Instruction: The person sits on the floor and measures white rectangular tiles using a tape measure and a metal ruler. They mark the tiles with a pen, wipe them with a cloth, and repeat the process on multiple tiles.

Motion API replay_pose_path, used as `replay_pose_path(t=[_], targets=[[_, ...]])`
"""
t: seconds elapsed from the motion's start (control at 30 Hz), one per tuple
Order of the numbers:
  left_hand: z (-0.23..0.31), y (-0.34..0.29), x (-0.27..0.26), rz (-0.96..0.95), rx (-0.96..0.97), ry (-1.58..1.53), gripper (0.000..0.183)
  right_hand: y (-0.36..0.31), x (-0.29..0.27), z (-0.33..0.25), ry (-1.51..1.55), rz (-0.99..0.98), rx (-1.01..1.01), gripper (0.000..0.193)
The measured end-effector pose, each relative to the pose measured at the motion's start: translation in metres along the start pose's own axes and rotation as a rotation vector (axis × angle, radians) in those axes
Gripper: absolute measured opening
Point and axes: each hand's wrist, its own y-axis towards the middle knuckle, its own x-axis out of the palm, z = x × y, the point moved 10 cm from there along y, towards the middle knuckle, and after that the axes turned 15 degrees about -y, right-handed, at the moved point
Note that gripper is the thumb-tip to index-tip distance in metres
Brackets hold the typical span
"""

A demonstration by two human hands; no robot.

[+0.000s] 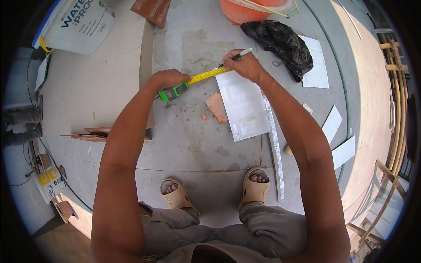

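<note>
The two hands are apart, bridged by a yellow tape blade (pixel 206 76). The left hand (pixel 168 79) is wrapped round the green and grey tape measure (pixel 174 92); the right hand (pixel 244 65) grips a marker (pixel 240 54) and meets the blade at the white panel's (pixel 244 107) far edge. The blade slopes up rightward from the case, crossing the panel's far left corner. The marker slants, its pale end up and right, its dark tip down and left; whether the tip touches anything, I cannot tell.

The panel lies below the right hand, long axis running toward the person, far end leaning left. A broken red brick (pixel 217 106) sits against its left edge, a narrow speckled strip (pixel 274 149) along its right. Grey floor (pixel 175 140) stretches from brick to left forearm, and from the panel's near edge to the sandals (pixel 255 186)
</note>
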Motion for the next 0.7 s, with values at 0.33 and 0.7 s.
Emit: replay_pose_path(t=[0.33,0.7], targets=[[0.004,-0.001,0.000,-0.007,0.018,0.007,0.060,-0.004,-0.006,0.006,0.064,0.061,0.043,0.024],[0.011,-0.028,0.014,-0.102,0.028,-0.063,0.066,-0.115,-0.069,0.041,0.359,0.200,0.181,0.031]])
